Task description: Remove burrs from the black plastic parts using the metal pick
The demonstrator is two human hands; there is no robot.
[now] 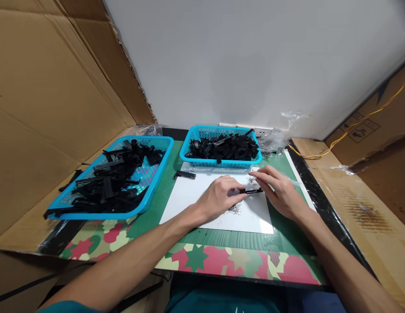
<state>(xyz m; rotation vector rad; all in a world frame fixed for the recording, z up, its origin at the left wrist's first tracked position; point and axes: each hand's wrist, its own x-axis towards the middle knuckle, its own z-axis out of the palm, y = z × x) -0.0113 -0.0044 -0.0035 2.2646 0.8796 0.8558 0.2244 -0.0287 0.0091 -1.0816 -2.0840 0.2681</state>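
My left hand [223, 195] pinches the left end of a narrow black plastic part [253, 191] between thumb and fingers, just above a white sheet [185, 204]. At the part's right end is my right hand [279, 189], its fingers drawn together and pointing left. Whether its fingertips hold a small piece is too fine to make out. Below the left hand lies a scattered pile of tiny dark pieces [235, 209]. A second small pile [252, 179] lies by the right fingertips. Another black plastic part [185, 174] rests at the sheet's upper left.
A blue basket [156, 182] of long black parts stands at the left. Behind the sheet, another blue basket [221, 163] holds smaller black parts. Clear plastic bags [272, 141] lie beside it. Cardboard walls flank the table, and a yellow cable [339, 141] runs along the right.
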